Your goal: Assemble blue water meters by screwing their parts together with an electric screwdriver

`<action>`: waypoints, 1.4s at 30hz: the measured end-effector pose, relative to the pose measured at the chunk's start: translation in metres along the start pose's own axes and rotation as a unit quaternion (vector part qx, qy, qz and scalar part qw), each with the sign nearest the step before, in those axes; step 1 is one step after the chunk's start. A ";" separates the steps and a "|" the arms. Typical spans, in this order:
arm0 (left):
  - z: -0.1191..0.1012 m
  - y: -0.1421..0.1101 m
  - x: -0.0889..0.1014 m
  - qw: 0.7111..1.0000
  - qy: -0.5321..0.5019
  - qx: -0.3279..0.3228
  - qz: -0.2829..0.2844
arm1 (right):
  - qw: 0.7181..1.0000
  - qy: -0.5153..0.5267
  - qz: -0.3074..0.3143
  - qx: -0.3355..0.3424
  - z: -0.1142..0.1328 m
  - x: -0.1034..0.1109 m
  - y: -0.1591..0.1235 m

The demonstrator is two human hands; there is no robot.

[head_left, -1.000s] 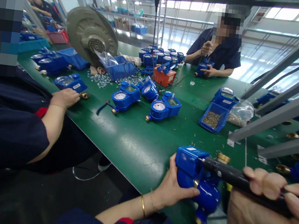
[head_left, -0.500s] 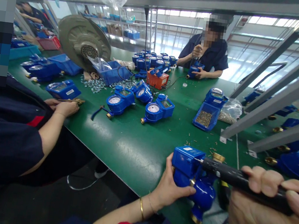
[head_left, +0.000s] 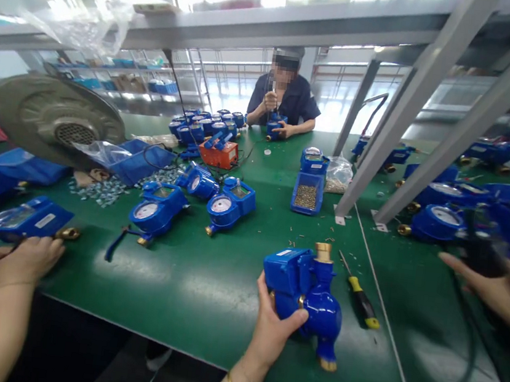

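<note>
My left hand (head_left: 271, 328) is closed around a blue water meter (head_left: 305, 290) with brass ends, holding it on its side on the green table (head_left: 205, 290). My right hand (head_left: 498, 292) is out to the right, blurred, gripping a black electric screwdriver (head_left: 480, 246) with a cable trailing down. The tool is well clear of the meter. A yellow-and-black hand screwdriver (head_left: 358, 292) lies on the table just right of the meter.
A co-worker's hand (head_left: 26, 259) at the left rests by a blue meter (head_left: 23, 219). Several blue meters (head_left: 228, 203), a blue tray of screws (head_left: 307, 192), an orange box (head_left: 217, 152) and a grey fan (head_left: 54, 120) stand farther back. Another person (head_left: 282, 98) works opposite. Grey frame struts (head_left: 381, 144) rise at the right.
My right hand has pulled the electric screwdriver off the meter and away to the right. The view has swung right and up. My left hand still holds the meter.
</note>
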State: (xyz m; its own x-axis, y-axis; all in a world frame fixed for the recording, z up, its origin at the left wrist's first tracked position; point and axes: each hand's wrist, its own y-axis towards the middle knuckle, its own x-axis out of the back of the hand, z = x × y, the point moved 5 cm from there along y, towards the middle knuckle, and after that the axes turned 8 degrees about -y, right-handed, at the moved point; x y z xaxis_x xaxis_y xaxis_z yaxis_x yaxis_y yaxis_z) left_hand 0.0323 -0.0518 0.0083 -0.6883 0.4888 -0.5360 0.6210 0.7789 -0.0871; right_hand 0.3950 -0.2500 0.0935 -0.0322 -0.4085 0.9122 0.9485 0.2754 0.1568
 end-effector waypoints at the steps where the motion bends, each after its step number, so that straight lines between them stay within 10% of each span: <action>1: -0.001 0.000 -0.001 1.000 0.002 0.000 -0.003 | 0.997 -0.063 0.042 -0.017 -0.001 -0.015 0.000; 6: -0.003 -0.001 -0.003 1.000 -0.005 0.000 -0.024 | 0.969 -0.196 0.148 0.023 0.009 -0.072 -0.007; 10: -0.003 -0.001 -0.005 1.000 -0.011 -0.004 -0.027 | 0.971 -0.192 0.014 0.138 0.051 -0.069 -0.040; 13: -0.002 -0.002 -0.005 0.999 -0.010 -0.008 -0.032 | 0.971 0.009 -0.028 0.236 0.098 -0.061 -0.094; 17: -0.005 -0.007 -0.006 0.999 0.028 -0.018 -0.031 | 0.915 0.261 0.243 0.187 0.147 -0.091 -0.169; 22: -0.022 -0.008 0.001 0.996 0.075 -0.040 -0.034 | 0.887 0.413 0.177 0.101 0.159 -0.101 -0.209; 28: -0.032 0.003 0.013 0.985 0.156 -0.071 0.027 | 0.872 0.453 0.100 0.159 0.156 -0.097 -0.216; 35: -0.091 -0.007 -0.010 0.936 0.294 -0.143 0.133 | 0.785 0.591 0.169 0.080 0.153 -0.129 -0.203; 39: -0.107 0.019 0.003 0.974 0.191 -0.074 0.098 | 0.756 0.615 0.221 0.033 0.163 -0.140 -0.201; 42: -0.074 0.034 0.010 0.991 0.050 0.086 0.093 | 0.712 0.636 0.297 -0.029 0.180 -0.141 -0.203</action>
State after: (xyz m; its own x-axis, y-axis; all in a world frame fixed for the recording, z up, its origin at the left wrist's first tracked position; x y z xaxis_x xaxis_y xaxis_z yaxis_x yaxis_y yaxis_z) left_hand 0.0189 0.0087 0.0619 -0.5848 0.6601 -0.4715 0.7890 0.5979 -0.1417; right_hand 0.1498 -0.0914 0.0010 0.6566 -0.7024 -0.2748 0.6880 0.7071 -0.1635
